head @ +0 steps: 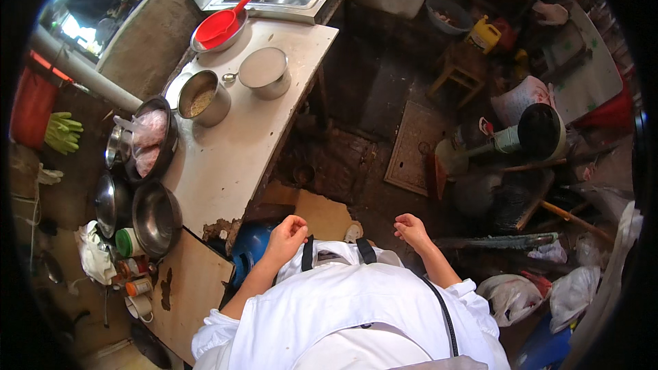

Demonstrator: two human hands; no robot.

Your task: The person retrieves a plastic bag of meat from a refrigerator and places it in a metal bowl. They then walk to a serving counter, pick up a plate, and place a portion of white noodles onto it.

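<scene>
My left hand (pixel 289 236) hangs in the air in front of my white apron, its fingers loosely curled and holding nothing. It is nearest to the broken corner of the white worktop (pixel 226 164) and a blue gas cylinder (pixel 252 246) beneath. My right hand (pixel 411 230) is raised over the floor on the other side, empty, with fingers bent and a little apart. On the worktop stand a steel pot (pixel 205 100) with grain-like contents and another steel pot (pixel 264 73) filled with pale liquid. A metal spoon (pixel 230 77) lies between them.
A red plastic ladle (pixel 218 28) rests in a metal bowl near the steel sink (pixel 288 7). Bagged meat (pixel 149 131) sits in a dark basin at the wall side. A wooden stool (pixel 460 67), a floor cover (pixel 411 149) and plastic bags (pixel 509 298) lie to the right.
</scene>
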